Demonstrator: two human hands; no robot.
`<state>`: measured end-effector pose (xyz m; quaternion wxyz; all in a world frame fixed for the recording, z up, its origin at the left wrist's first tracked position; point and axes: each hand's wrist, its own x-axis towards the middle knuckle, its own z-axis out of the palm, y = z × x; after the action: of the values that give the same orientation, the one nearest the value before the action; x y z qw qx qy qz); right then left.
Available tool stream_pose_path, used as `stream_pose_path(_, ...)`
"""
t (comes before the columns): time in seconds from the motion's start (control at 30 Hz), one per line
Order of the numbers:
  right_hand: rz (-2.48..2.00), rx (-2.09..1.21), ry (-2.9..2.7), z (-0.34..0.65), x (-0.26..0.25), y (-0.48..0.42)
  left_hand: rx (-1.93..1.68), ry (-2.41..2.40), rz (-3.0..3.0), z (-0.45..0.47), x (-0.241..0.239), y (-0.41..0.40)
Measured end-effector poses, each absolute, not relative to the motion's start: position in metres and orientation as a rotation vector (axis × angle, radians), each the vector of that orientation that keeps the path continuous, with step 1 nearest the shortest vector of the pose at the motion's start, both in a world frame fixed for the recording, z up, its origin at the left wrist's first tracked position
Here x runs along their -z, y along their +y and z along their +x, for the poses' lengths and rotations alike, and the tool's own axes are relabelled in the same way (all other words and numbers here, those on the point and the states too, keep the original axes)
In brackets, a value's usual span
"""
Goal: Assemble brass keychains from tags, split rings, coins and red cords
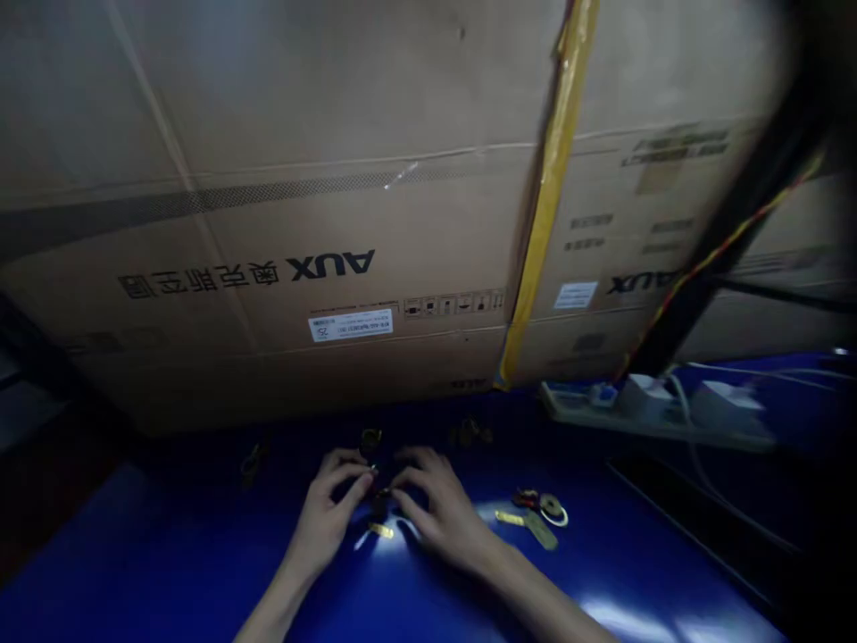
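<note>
My left hand (329, 511) is at the middle of the blue table, thumb and forefinger pinched near a small shiny spot. What they grip is too dark and small to name. Opposite it, my right hand (442, 513) has its fingers curled and fingertips close together at a dark little piece. Between both hands lies a small dark trinket (378, 507), partly hidden by shadow. Just below it is a gold-coloured metal tag (381, 530). Behind my fingertips sits a dark, ring-shaped trinket (370, 438) with a yellowish edge.
Right of my hands is a cluster of metal pendants with a ring (553, 510). More dark trinkets lie at the back (470, 433) and left (252, 463). A big cardboard box (428, 223) walls off the rear. A power strip (656, 420) with plugs and cables stands back right.
</note>
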<state>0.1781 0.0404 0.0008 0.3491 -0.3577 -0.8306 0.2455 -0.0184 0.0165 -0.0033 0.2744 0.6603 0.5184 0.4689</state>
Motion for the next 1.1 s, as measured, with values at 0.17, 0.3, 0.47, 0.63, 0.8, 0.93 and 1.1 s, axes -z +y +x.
stream_pose_path(0.17,-0.968,-0.346,-2.326,0.172,0.003,0.039,-1.221,1.573,1.895,-0.030,0.000,0.019)
stream_pose_path(0.3,-1.101,-0.203,-2.356,0.164,0.008,0.043,-1.174,1.664,2.052,-0.035,0.000,0.020)
stream_pose_path(0.47,-1.137,-0.107,-2.398,0.161,0.011,0.049,-1.097,1.687,2.260,-0.039,-0.004,0.020)
stream_pose_path(0.63,-1.148,-0.127,-2.422,0.169,0.005,0.052,-1.070,1.738,2.391,-0.040,-0.004,0.019)
stream_pose_path(0.8,-1.072,-0.117,-2.495,0.181,0.000,0.056,-1.054,1.759,2.475,-0.038,-0.001,0.018)
stream_pose_path(0.93,-1.077,-0.147,-2.385,0.184,-0.001,0.057,-1.161,1.840,2.595,-0.029,-0.002,0.014)
stream_pose_path(1.1,-1.010,-0.232,-2.189,0.179,0.001,0.053,-1.217,1.837,2.703,-0.013,-0.003,0.007)
